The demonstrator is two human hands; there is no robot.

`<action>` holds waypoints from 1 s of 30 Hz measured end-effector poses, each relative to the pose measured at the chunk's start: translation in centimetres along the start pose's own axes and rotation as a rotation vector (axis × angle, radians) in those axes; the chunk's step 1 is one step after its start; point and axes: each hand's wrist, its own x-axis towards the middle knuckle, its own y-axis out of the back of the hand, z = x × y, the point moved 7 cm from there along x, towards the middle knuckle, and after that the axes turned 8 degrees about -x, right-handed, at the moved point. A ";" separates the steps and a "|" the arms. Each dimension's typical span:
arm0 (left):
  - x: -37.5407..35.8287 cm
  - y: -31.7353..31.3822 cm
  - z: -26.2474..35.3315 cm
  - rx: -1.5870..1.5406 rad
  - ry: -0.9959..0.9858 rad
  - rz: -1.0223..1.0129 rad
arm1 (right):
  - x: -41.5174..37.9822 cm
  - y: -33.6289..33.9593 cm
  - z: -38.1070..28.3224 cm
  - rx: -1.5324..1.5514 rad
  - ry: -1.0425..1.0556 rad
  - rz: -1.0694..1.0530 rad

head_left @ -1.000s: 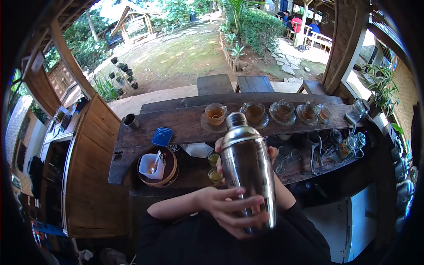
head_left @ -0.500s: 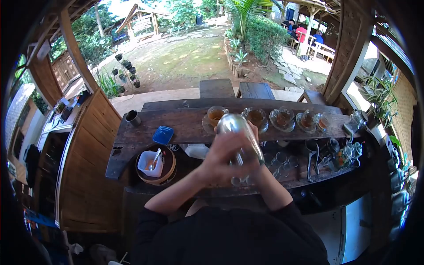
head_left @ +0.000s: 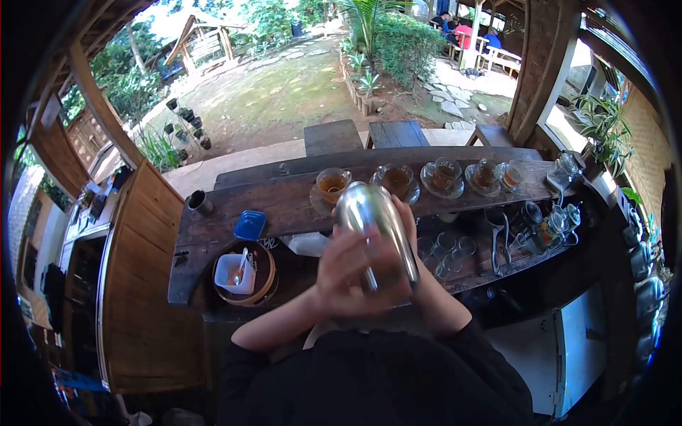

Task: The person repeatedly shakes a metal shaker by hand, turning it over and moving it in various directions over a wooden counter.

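A shiny metal cocktail shaker (head_left: 371,206) is held up in front of my chest, tilted, above the counter's near side. My left hand (head_left: 344,277) is wrapped round its near side, somewhat blurred by motion. From the other side my right hand (head_left: 407,219) grips it, mostly hidden behind the metal. Just beyond the shaker, glass cups of amber drink on saucers stand in a row, among them a left cup (head_left: 332,186), a second cup (head_left: 396,181) and a third cup (head_left: 445,175).
Left on the wooden counter (head_left: 284,206) are a metal cup (head_left: 200,202), a blue lid (head_left: 250,224) and a white tub (head_left: 235,274) with a spoon. Right of my hands lie glasses (head_left: 445,243), a metal squeezer (head_left: 499,245) and glass jars (head_left: 561,224). People sit far off outdoors.
The shaker stays between both hands and has shifted slightly, its tilt a little different. My view has turned a little, so the counter appears shifted left.
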 end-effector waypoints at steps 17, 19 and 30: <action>-4.1 1.7 -2.3 -0.649 0.627 0.592 | -6.6 -3.6 -6.1 -1.018 1.416 0.293; -9.2 -0.9 -5.2 -1.061 1.207 0.629 | -6.4 -5.6 -4.7 -1.441 1.353 0.223; -9.4 0.4 -6.7 -1.357 1.334 0.663 | -8.4 -7.7 -0.9 -1.014 1.444 -0.060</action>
